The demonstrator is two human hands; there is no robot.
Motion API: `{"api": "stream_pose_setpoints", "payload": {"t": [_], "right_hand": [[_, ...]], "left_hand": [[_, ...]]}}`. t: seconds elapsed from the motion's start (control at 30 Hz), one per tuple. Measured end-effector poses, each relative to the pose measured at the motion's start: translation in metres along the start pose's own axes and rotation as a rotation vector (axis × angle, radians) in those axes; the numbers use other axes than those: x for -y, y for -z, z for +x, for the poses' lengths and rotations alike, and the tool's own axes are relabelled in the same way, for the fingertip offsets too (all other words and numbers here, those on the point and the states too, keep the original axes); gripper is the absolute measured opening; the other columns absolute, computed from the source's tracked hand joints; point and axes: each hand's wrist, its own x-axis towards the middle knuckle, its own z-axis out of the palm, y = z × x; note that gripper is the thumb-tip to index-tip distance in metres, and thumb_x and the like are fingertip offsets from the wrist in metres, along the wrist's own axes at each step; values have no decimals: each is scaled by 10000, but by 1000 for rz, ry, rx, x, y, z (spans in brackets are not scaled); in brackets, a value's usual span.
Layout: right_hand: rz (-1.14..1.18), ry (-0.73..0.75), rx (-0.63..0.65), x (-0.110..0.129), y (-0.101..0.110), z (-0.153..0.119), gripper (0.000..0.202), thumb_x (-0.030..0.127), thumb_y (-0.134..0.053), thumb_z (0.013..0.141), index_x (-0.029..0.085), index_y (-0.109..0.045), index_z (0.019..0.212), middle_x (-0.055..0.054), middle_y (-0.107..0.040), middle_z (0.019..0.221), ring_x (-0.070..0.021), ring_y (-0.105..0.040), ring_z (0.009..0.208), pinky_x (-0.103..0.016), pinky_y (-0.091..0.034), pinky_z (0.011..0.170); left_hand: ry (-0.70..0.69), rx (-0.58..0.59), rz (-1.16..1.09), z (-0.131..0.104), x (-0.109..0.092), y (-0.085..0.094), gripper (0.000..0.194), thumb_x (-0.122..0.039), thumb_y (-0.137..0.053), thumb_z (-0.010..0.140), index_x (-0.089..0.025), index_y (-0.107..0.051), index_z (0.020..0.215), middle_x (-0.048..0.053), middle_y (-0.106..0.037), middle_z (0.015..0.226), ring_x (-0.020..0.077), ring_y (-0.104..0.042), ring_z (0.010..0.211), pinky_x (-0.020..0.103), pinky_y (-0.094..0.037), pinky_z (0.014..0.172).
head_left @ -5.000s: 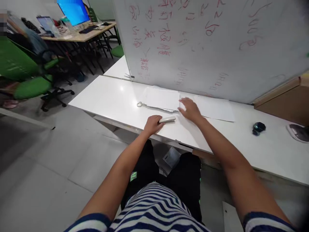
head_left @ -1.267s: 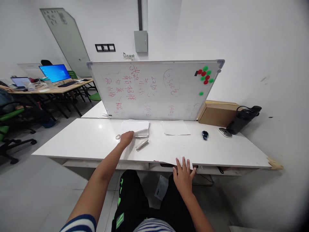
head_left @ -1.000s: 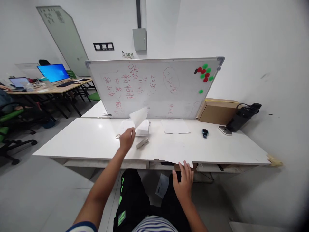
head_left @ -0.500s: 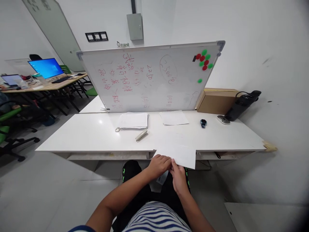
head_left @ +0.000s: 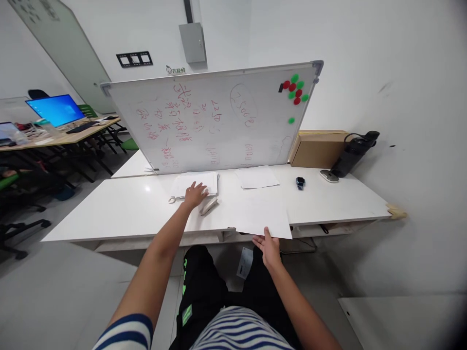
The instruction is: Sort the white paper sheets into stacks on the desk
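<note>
My left hand reaches over the front of a paper stack, palm down with its fingers spread; whether it touches the sheets I cannot tell. Just right of that hand a pale stapler lies on the white desk. My right hand pinches the near edge of white paper, thumb on top and fingers beneath. That paper lies partly on the desk and juts past its front edge. Farther back is a smaller pile of paper.
A whiteboard with red writing leans at the desk's back. To the right are a watch, a mouse, a cardboard box and a black bottle. A ring-like item lies by the stack.
My left hand has let go of the paper and moved left and forward to the stack by the stapler. My right hand keeps its hold on the paper, which sits slightly farther onto the desk.
</note>
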Motion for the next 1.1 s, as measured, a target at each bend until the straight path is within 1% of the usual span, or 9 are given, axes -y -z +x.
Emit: {"api": "stream_pose_setpoints", "payload": {"t": [0.07,0.13,0.23,0.33,0.43,0.57,0.7,0.83,1.1], "right_hand": [[67,-45,-57,-5,-2,0,454,486,-722,679,230,-494,977,30,-619,759,-168,-666,639,-375,-590,629],[122,-76,-81,-8,-2,-1,430,476,-739,668,238,-490,926,44,-597,753,-163,-670,679,-366,-590,649],[94,-148,14,-8,-2,1,388,439,-763,659,213,-520,858,26,-610,728,-166,-671,709,-331,-582,661],[11,-196,78,-6,-5,6,333,418,-746,684,176,-560,817,-28,-663,760,-160,-668,710,-271,-558,616],[-21,-180,33,-7,-6,12,299,390,-726,697,168,-570,824,-36,-682,747,-153,-668,689,-228,-525,564],[-18,-132,-22,-12,1,11,311,390,-736,671,184,-555,817,-1,-654,664,-146,-657,628,-212,-496,518],[7,-72,-7,-17,11,7,372,425,-765,631,198,-559,841,18,-647,719,-146,-659,658,-227,-511,539],[17,-103,57,-16,14,8,408,419,-789,614,189,-595,890,3,-668,811,-147,-653,707,-272,-551,626],[18,-88,-15,-16,13,7,380,353,-828,553,166,-604,796,19,-662,705,-119,-614,627,-250,-542,616]], "left_hand": [[-20,130,38,10,19,-9,452,-472,-479,891,-305,-489,1312,27,-400,1468,300,-301,1367,431,-363,1000],[-54,158,60,11,29,-17,432,-456,-477,895,-330,-481,1307,28,-420,1454,273,-400,1308,394,-381,968],[-97,95,89,5,32,-23,360,-433,-416,928,-333,-514,1260,37,-494,1392,245,-499,1213,356,-384,922],[-109,58,104,-2,29,-19,343,-428,-349,951,-292,-569,1177,68,-651,1164,239,-591,1055,348,-382,860],[-98,39,84,-8,25,-14,341,-378,-322,960,-250,-616,1076,85,-697,970,236,-626,930,354,-366,831],[-6,20,53,-12,19,-13,263,-253,-381,922,-180,-633,931,112,-685,862,235,-627,863,333,-363,785],[125,-36,13,-11,18,-15,277,-252,-349,920,-170,-612,957,102,-681,871,224,-621,779,298,-364,660],[250,-140,-185,-10,23,-12,266,-346,-401,906,-231,-628,985,42,-695,969,210,-613,858,271,-356,633],[243,-312,-261,-19,26,-1,265,-457,-500,875,-231,-638,874,10,-705,918,197,-610,838,269,-351,652]]}}
